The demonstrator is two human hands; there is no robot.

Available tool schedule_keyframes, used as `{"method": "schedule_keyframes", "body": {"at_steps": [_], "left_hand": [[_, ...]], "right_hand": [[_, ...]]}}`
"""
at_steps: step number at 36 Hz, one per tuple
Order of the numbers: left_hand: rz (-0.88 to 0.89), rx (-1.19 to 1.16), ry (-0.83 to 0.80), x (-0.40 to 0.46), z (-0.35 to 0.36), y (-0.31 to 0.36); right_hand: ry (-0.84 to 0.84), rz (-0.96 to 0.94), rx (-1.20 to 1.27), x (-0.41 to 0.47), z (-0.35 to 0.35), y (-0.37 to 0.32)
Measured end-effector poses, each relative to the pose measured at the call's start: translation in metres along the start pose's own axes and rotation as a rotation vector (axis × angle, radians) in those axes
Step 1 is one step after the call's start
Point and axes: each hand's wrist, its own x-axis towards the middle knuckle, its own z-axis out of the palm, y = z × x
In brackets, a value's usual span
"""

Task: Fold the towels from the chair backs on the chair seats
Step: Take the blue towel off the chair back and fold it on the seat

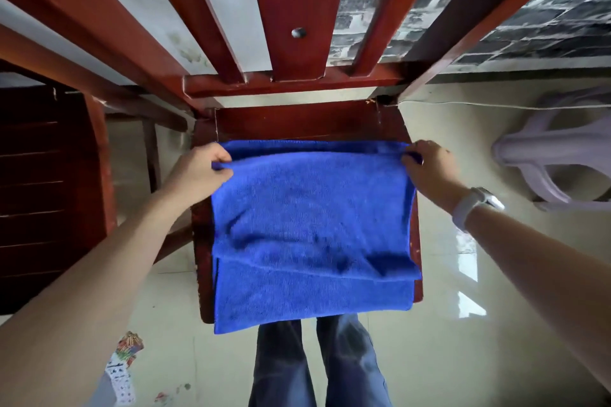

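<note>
Left hand [201, 168] & right hand [426, 163] each pinch, apparently, a far corner of blue towel [310, 225] on chair seat [297, 124].

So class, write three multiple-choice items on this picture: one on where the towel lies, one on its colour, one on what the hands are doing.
1. Where does the towel lie?
A. on the chair seat
B. on the floor
C. over the chair back

2. What colour is the towel?
A. red
B. blue
C. white

3. What are the left hand and right hand doing?
A. hanging free
B. resting flat
C. pinching the towel's corners

Answers: 1 A, it covers the seat; 2 B, plainly blue; 3 C, each hand grips a corner of the upper layer.
</note>
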Motion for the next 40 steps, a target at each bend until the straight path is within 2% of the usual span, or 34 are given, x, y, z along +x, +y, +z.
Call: {"method": "schedule_keyframes", "body": {"at_steps": [5,9,15,21,28,34,40], "left_hand": [[0.033,0.132,0.055,0.01,0.007,0.002],[0.164,0.251,0.148,0.013,0.006,0.0],[0.363,0.37,0.081,0.015,0.007,-0.003],[0.353,0.342,0.103,0.016,0.006,-0.001],[0.269,0.282,0.09,0.021,-0.004,-0.004],[0.284,0.202,0.106,0.007,-0.023,-0.007],[0.256,0.125,0.12,-0.033,-0.038,0.001]], "right_hand": [[0.035,-0.072,-0.14,0.01,0.012,-0.002],[0.023,-0.107,-0.219,0.012,0.016,-0.002],[-0.019,-0.102,-0.308,0.011,0.02,-0.001],[-0.064,-0.088,-0.158,0.015,0.013,-0.005],[-0.175,-0.123,-0.228,0.017,0.005,-0.003],[-0.13,-0.146,-0.123,0.009,-0.012,0.003],[-0.118,-0.233,-0.194,-0.021,-0.037,0.009]]}}
